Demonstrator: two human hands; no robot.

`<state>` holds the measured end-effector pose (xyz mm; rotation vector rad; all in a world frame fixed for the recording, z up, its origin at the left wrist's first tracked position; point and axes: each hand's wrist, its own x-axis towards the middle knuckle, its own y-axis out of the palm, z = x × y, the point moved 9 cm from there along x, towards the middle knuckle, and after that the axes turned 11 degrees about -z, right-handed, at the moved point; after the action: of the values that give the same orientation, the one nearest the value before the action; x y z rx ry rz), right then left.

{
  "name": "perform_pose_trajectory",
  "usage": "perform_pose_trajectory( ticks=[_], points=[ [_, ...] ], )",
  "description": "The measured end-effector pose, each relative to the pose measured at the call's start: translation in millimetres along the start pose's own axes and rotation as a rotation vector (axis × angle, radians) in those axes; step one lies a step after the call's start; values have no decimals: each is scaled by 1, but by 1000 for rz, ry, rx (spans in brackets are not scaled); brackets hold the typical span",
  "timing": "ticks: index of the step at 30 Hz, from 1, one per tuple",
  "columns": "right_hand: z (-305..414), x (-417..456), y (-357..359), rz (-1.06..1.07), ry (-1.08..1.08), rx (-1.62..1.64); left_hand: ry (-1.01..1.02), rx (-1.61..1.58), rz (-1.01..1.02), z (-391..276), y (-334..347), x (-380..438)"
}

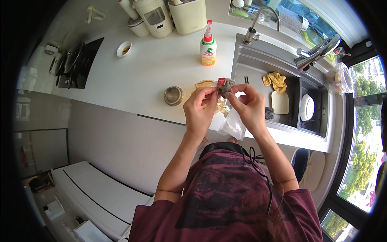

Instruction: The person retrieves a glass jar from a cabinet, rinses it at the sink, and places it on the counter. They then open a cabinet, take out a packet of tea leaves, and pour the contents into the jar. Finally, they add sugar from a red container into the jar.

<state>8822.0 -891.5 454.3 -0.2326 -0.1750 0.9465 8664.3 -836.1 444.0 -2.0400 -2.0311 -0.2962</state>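
Observation:
Between the fingertips of both hands is a small see-through tea bag [225, 90] with dark contents and a red tag [221, 81]. My left hand [201, 106] pinches its left side, while my right hand [249, 103] grips the right side. Below the right hand, a crumpled translucent white bag [232, 125] hangs past the counter's front edge. Partly hidden behind my hands lies a yellowish clear wrapper [205, 84] on the counter. To the left of my left hand stands a round metal cup [173, 96], its mouth facing up.
A spray bottle [208, 51] stands behind my hands. On the right, the sink [251, 65] holds a yellow cloth [275, 81], a cream tray [280, 103] and a white bowl [307, 107]. Further left are a small white dish [124, 49] and a black cooktop [90, 57] with pans.

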Motion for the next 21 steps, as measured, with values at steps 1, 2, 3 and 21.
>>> perform_pose_trajectory(
  ticks=[1, 2, 3, 21],
  points=[
    [1, -1, 2, 22, -5, 50, 74, 37, -16, -5, -1, 1],
    [0, -1, 4, 37, 1, 90, 149, 74, -32, -9, -2, 1],
    [-5, 0, 6, 58, 41, 103, 72, 31, -46, -3, -2, 2],
    [-39, -3, 41, 344, 620, 580, 14, 25, -34, 0, -10, 1]
  ],
)
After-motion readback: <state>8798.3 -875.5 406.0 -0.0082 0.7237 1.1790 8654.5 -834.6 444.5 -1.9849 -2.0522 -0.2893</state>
